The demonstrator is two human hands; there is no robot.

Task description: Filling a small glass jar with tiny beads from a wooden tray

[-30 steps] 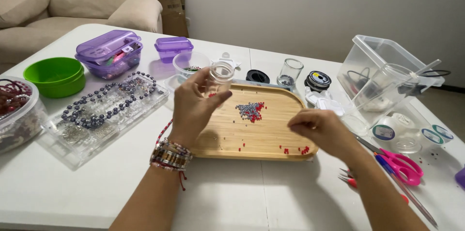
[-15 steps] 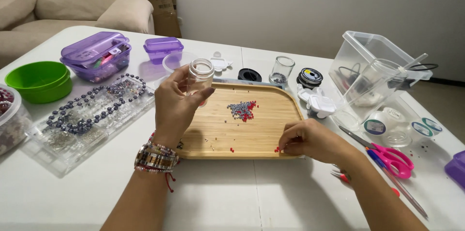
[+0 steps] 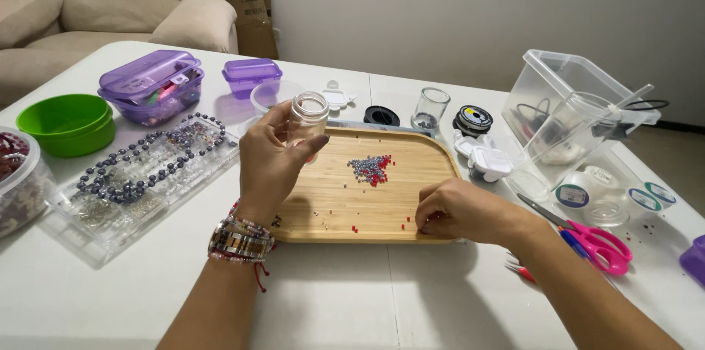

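Hands: two, a left hand (image 3: 270,166) and a right hand (image 3: 461,210)
Wooden trays: one (image 3: 345,203)
Clear glass jars: two, one held (image 3: 307,116), one standing (image 3: 429,107)
Purple lidded boxes: two, a large one (image 3: 150,85) and a small one (image 3: 252,74)
Green bowls: one (image 3: 66,122)
Pink-handled scissors: one (image 3: 598,243)
Clear plastic tubs: one (image 3: 569,93)
Bead piles on the tray: one (image 3: 371,168)
Cord spools: two (image 3: 474,118) (image 3: 381,116)

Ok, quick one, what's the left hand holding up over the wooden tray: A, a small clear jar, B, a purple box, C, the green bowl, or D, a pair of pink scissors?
A: the left hand grips a small clear jar above the wooden tray, while the pink scissors lie on the table to the right.
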